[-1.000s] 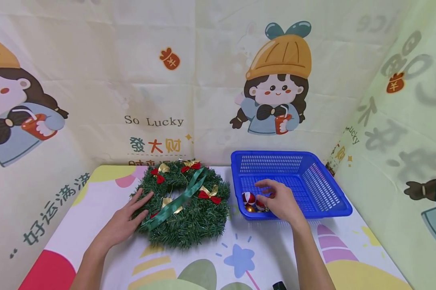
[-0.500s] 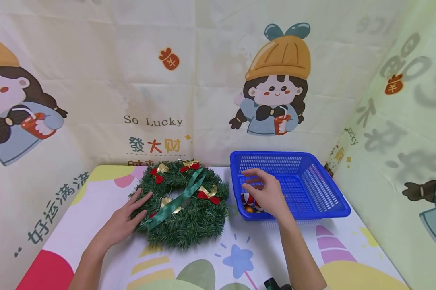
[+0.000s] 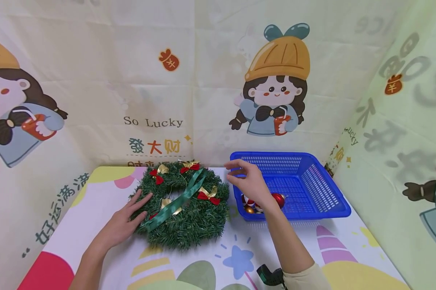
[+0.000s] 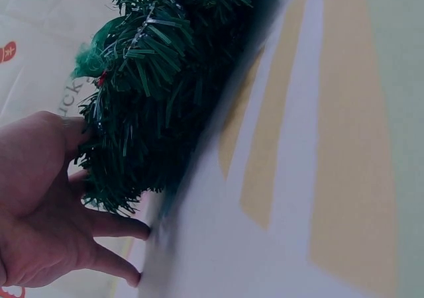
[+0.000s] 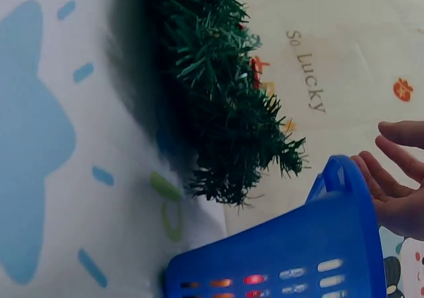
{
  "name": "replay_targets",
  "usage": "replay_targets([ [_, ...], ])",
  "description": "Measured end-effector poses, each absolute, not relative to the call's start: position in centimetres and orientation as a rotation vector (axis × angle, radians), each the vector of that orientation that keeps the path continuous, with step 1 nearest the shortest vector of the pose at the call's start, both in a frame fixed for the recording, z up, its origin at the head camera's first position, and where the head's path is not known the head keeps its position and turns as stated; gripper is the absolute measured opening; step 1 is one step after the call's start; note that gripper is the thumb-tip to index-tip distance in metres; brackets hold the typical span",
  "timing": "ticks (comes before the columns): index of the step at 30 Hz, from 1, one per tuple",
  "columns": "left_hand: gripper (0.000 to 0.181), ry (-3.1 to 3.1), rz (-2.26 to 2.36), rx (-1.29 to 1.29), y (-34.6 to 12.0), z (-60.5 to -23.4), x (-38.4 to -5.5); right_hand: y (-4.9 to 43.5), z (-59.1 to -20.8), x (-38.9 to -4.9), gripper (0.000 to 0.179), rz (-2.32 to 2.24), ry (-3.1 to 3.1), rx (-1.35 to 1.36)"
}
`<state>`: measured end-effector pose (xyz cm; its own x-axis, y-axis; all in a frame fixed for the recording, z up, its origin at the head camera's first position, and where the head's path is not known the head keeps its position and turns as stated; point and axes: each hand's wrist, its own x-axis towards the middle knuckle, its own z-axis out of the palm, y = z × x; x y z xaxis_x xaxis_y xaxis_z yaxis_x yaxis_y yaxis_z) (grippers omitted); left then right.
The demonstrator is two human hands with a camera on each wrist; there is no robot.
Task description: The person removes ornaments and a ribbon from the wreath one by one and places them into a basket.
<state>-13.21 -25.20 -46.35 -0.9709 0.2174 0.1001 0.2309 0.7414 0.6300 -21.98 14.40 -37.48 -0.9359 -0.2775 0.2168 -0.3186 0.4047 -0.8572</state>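
A green wreath (image 3: pixel 189 223) lies on the table at centre-left, dressed with red and gold bows (image 3: pixel 208 195) and a green ribbon (image 3: pixel 174 205). My left hand (image 3: pixel 125 217) rests on its left edge with fingers spread; in the left wrist view some fingers pass behind the needles. My right hand (image 3: pixel 252 183) hovers over the left rim of the blue basket (image 3: pixel 333 197), thumb and forefinger apart, with nothing visible between them. Inside the basket's near left corner are a shiny red ball (image 3: pixel 277 200), a gold ball (image 3: pixel 249 209) and a red-and-white ball (image 3: pixel 247 201), partly hidden.
A black device (image 3: pixel 270 275) hangs near my right sleeve (image 3: pixel 308 278). The table (image 3: pixel 199 266) has a printed cover. Printed cloth walls (image 3: pixel 210 100) stand close behind and at both sides.
My right hand has moved left and slightly up, from over the balls to the basket's left rim, uncovering the shiny red ball. The left hand and wreath have stayed put.
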Motion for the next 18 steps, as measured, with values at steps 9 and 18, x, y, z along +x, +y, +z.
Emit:
replay_targets([
  [9,0.056,-2.905,-1.045,-0.380,-25.1,-46.3,-13.1,12.5,-36.6,-22.6,0.032,1.706,-2.597,0.530],
  [18,0.056,-2.898,-1.042,-0.389,-25.2,-46.4,-13.1,10.5,-36.1,-23.9,0.031,1.823,-2.613,0.570],
])
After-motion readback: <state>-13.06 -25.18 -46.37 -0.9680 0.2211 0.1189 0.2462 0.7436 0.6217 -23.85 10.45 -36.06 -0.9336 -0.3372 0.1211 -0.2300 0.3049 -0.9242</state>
